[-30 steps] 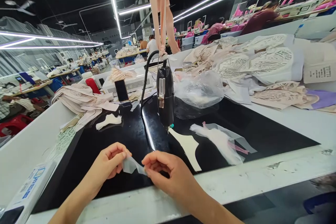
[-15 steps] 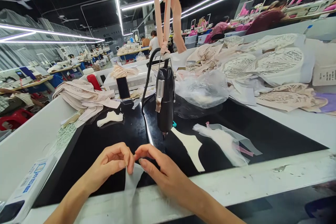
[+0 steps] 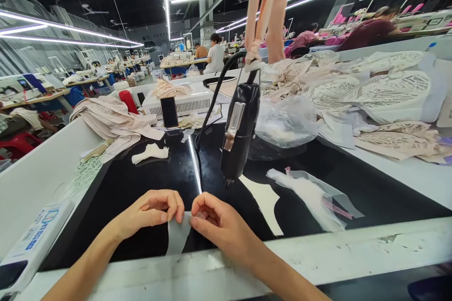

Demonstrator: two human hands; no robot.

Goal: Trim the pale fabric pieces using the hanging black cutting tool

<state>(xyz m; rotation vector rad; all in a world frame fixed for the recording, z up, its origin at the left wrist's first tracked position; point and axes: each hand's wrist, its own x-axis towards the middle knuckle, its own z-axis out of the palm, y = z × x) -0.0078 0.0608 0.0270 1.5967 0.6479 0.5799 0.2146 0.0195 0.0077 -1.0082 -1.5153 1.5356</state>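
My left hand [image 3: 151, 209] and my right hand [image 3: 215, 221] pinch the top edge of a thin, see-through strip of film [image 3: 177, 239], which hangs down over the black mat [image 3: 141, 188] near the table's front edge. Both hands are closed on it, fingertips almost touching. Just beyond my right hand a black corded hand tool [image 3: 240, 134] hangs tip-down from pink straps [image 3: 268, 9], tilted to the right. A cream cut fabric piece [image 3: 264, 200] lies on the mat to the right of my hands.
White mesh pieces with clear film [image 3: 312, 193] lie further right. A clear plastic bag [image 3: 286, 120], lace pieces [image 3: 384, 87], a beige fabric pile [image 3: 113, 122], a white box machine [image 3: 183, 101] and a phone [image 3: 169, 112] fill the back. A printed box [image 3: 35, 235] sits front left. Other workers sit at far tables.
The film strip went from stretched sideways between my hands to hanging down from both pinches. My hands came together. The view shifted, so the hanging tool appears further right and tilted.
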